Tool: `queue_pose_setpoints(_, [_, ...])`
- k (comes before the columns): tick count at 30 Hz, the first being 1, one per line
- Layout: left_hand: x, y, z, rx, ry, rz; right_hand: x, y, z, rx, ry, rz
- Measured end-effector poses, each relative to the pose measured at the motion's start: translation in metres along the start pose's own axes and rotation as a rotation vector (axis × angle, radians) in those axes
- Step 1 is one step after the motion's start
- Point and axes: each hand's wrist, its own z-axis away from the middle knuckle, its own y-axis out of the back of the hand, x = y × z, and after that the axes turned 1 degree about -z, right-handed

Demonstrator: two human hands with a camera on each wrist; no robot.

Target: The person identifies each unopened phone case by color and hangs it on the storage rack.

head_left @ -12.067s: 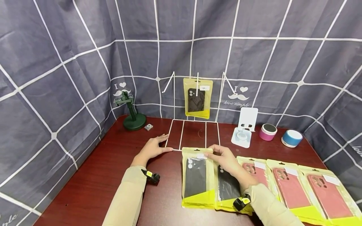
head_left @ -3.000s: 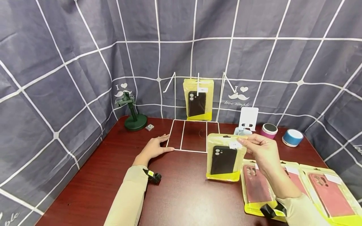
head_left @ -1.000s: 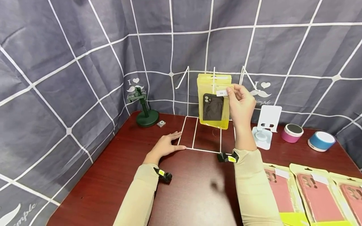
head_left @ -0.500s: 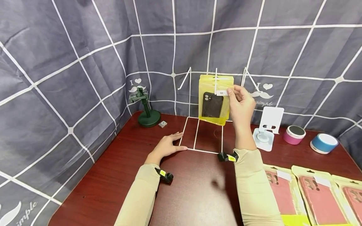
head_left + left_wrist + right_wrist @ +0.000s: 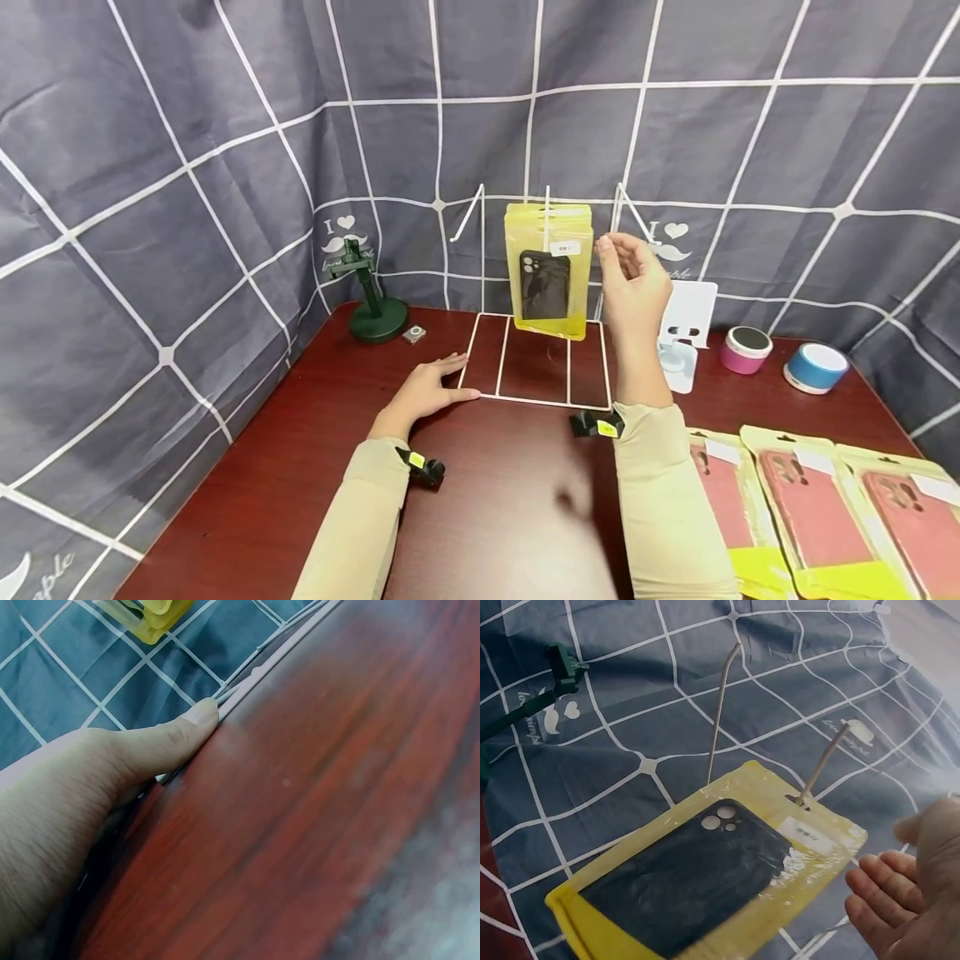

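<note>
My left hand [image 5: 423, 390] lies at the front left corner of a white wire display rack [image 5: 534, 403], fingers extended. In the left wrist view the thumb [image 5: 176, 742] presses on the rack's front wire. From the rack's middle hook [image 5: 547, 218] hang yellow-edged clear pouches with phone cases, one before the other. The front pouch holds a black phone case [image 5: 545, 287], and the right wrist view shows the hook through its hang hole. Just right of that pouch [image 5: 829, 859] is my right hand [image 5: 636, 282], fingers loosely bent, apart from it and holding nothing.
Several pouches with pink phone cases [image 5: 813, 508] lie at the table's right front. Behind them stand a white phone stand [image 5: 688, 308], a pink speaker [image 5: 746, 350] and a blue speaker [image 5: 816, 368]. A green stand [image 5: 377, 321] and small silver gadget [image 5: 414, 334] are back left.
Black-case pouches have gone from the table; the right hand carried the last one up to the middle hook and has just let go of it. The left hand has stayed on the rack.
</note>
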Motion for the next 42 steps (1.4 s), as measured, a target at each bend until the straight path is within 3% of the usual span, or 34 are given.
queue_pose_setpoints(7, [-0.015, 0.012, 0.004, 0.027, 0.026, 0.004, -0.018, 0.009, 0.021, -0.159, -0.058, -0.101])
queue_pose_setpoints(11, [-0.021, 0.017, 0.006, 0.032, 0.026, 0.005, -0.037, 0.028, 0.033, -0.277, -0.08, -0.031])
queue_pose_setpoints(14, [-0.022, 0.017, 0.006, 0.026, 0.029, 0.005, -0.038, 0.051, 0.039, -0.353, -0.077, 0.057])
queue_pose_setpoints(24, [-0.017, 0.01, 0.005, 0.01, 0.002, -0.002, 0.021, 0.154, 0.042, -0.504, -0.023, 0.446])
queue_pose_setpoints(27, [-0.013, 0.01, 0.004, 0.018, 0.0, 0.007, 0.043, 0.186, 0.037, -0.63, -0.05, 0.5])
queue_pose_setpoints(31, [-0.01, 0.008, 0.004, 0.016, -0.001, 0.012, 0.07, 0.224, 0.03, -0.866, -0.11, 0.593])
queue_pose_setpoints(36, [-0.006, 0.004, 0.005, -0.005, -0.002, 0.006, 0.085, 0.255, 0.026, -1.06, -0.137, 0.695])
queue_pose_setpoints(42, [0.002, 0.0, 0.004, -0.002, -0.017, 0.012, 0.09, 0.272, 0.026, -1.155, -0.133, 0.738])
